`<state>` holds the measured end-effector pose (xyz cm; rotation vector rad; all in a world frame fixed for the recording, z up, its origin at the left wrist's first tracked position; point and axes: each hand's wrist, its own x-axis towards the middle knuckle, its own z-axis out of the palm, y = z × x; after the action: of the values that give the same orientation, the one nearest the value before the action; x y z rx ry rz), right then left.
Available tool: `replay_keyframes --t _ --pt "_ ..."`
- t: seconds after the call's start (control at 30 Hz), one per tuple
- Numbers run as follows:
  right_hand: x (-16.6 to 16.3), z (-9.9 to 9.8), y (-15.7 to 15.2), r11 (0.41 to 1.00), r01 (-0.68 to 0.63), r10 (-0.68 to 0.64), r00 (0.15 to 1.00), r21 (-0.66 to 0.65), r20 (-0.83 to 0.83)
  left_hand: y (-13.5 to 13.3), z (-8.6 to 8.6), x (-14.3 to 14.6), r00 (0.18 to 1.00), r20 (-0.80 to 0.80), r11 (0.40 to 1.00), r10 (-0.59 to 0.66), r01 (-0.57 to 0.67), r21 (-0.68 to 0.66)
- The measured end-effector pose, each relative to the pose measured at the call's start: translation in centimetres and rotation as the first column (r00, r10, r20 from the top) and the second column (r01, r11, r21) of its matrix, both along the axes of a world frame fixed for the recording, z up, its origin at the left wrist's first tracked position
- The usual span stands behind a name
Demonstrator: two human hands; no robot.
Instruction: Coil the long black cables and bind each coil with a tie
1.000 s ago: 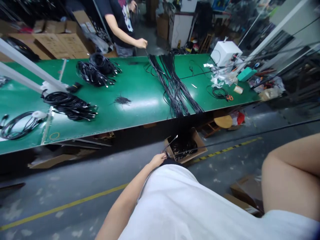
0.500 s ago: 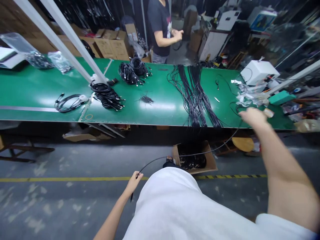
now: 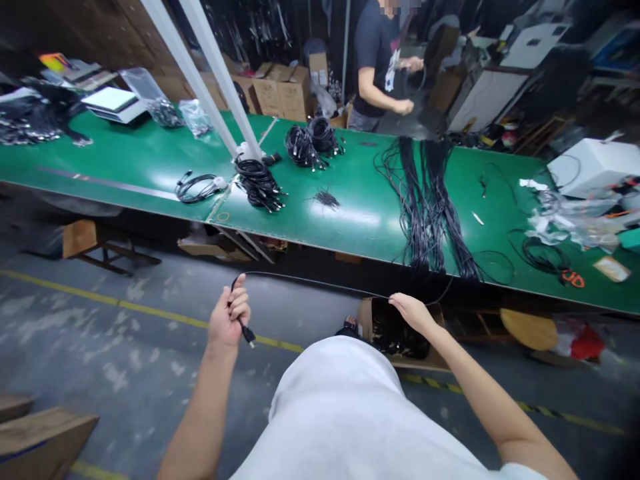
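A thin black cable [image 3: 310, 282] stretches between my two hands in front of the bench edge. My left hand [image 3: 230, 313] is closed on it near one end, and the plug [image 3: 249, 335] hangs below the fingers with its metal tip showing. Further along, my right hand [image 3: 413, 312] pinches the cable between thumb and fingers. Past that hand the cable runs on toward the bench edge, where a loose loop lies beside long bundles of black cables [image 3: 425, 207] spread over the green bench [image 3: 360, 233].
Coiled cable bundles [image 3: 257, 183] and a small pile of black ties [image 3: 327, 199] lie on the bench. Orange-handled scissors [image 3: 573, 278] are at right. A cardboard box [image 3: 367, 320] stands on the floor, a wooden stool [image 3: 80, 238] at left. A person [image 3: 375, 67] stands across the bench.
My right hand has come back from over the bench's right side to in front of its edge. My left hand has risen with the cable end. The view has turned left.
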<state>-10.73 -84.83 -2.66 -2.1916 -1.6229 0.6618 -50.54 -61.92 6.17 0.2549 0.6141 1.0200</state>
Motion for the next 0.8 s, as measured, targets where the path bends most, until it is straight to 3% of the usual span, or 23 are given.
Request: replay_keyframes --t 0.1,0.17,0.23,0.27,0.33,0.37,0.43,0.53,0.6,0.7,0.8 --pt "-1.5 0.6 -1.6 0.944 -0.247 0.282 0.949 -0.218 0.143 -0.7 -0.6 1.2 0.988 -0.15 0.999 -0.04 0.045 0.023" --pt "-5.1 2.7 -1.2 0.862 -0.469 0.486 0.872 -0.192 0.054 -2.5 -1.3 3.7 0.889 -0.393 0.954 -0.236 0.289 0.082" --pt "-8.5 5.6 0.5 0.812 -0.583 0.583 0.813 -0.04 -0.023 -4.9 -2.1 6.3 0.701 -0.549 0.802 -0.456 0.59 0.088" --pt "-9.6 7.0 1.7 0.824 -0.566 0.566 0.824 0.011 -0.02 -6.1 -2.3 7.4 0.614 -0.578 0.706 -0.538 0.703 0.089" --pt "-10.7 9.0 4.0 0.869 -0.493 0.491 0.87 0.054 0.037 -8.1 -2.5 8.8 0.492 -0.589 0.543 -0.641 0.833 0.105" --pt "-10.6 9.6 5.0 0.886 -0.459 0.455 0.888 0.062 0.065 -8.8 -2.4 9.1 0.466 -0.58 0.498 -0.668 0.859 0.116" --pt "-10.0 10.1 6.2 0.905 -0.417 0.41 0.908 0.084 0.086 -9.5 -2.1 9.4 0.468 -0.535 0.488 -0.704 0.865 0.114" --pt "-8.8 10.0 6.8 0.922 -0.36 0.356 0.933 0.143 0.051 -9.3 -1.9 9.6 0.503 -0.422 0.538 -0.755 0.842 0.04" --pt "-8.1 9.7 6.9 0.934 -0.309 0.312 0.95 0.176 0.013 -8.9 -1.9 9.7 0.499 -0.362 0.541 -0.787 0.841 -0.017" --pt "-6.6 8.7 7.0 0.946 -0.254 0.268 0.962 0.203 -0.046 -8.4 -1.9 9.8 0.511 -0.292 0.549 -0.808 0.834 -0.058" --pt "-4.1 6.5 6.9 0.967 -0.153 0.176 0.979 0.202 -0.1 -8.0 -1.7 9.7 0.579 -0.227 0.606 -0.783 0.792 -0.071"
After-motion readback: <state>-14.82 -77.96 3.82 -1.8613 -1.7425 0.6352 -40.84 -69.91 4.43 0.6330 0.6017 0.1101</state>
